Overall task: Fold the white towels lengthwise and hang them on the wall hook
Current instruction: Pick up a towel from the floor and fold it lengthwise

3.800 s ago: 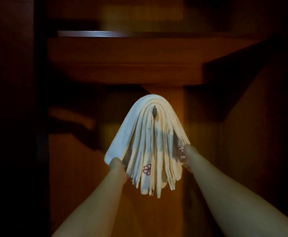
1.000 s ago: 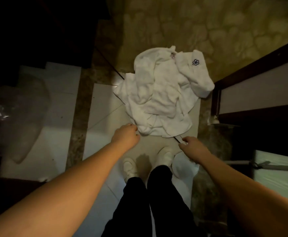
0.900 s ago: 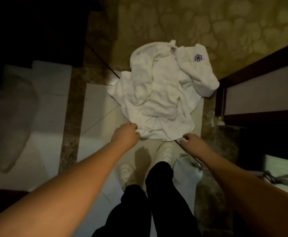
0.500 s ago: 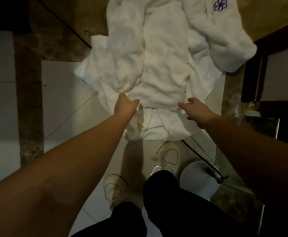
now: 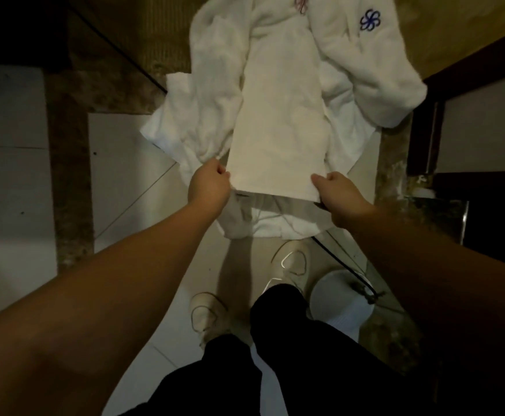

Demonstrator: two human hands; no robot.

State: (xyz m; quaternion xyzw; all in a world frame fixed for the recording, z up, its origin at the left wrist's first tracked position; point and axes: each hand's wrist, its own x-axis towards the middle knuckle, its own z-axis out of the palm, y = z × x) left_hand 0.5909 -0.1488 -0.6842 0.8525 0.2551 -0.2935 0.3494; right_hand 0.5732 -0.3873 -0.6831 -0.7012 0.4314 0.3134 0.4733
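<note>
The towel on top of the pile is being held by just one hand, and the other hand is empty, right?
Not quite. Both hands hold it. In the head view the left hand pinches the near left corner of the towel and the right hand pinches the near right corner. The towel does lie on top of the pile.

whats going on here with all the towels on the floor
A person stands over a heap of white towels on the floor. The left hand and right hand each pinch a near corner of the top towel, lifting its edge off the heap. It is not yet folded, and no wall hook is in view.
</note>
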